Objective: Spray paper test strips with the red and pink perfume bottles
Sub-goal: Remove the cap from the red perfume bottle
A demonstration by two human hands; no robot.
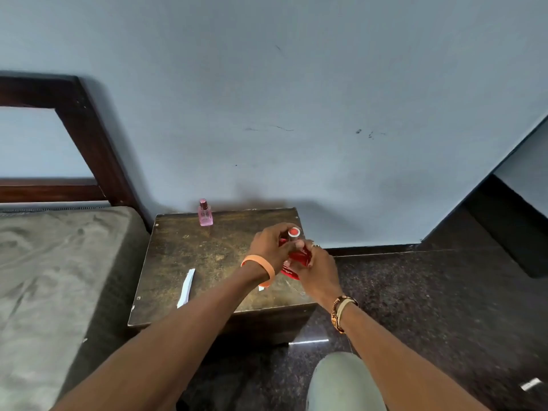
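The red perfume bottle (300, 256) is held just above the right side of a small wooden table (207, 256). My right hand (318, 272) wraps its body from the right. My left hand (271, 246) grips near its neck, just below the red cap (294, 232). The pink perfume bottle (205, 213) stands upright at the table's back edge, capped. A white paper test strip (186, 287) lies on the table's left front part. A second bit of white paper (261, 288) shows under my left wrist, mostly hidden.
A bed with a grey-green mattress (53, 277) and a dark wooden headboard (89, 137) stands left of the table. A pale blue wall (296, 114) rises right behind it. Dark speckled floor (430, 307) spreads to the right. My knee (344, 381) is at the bottom.
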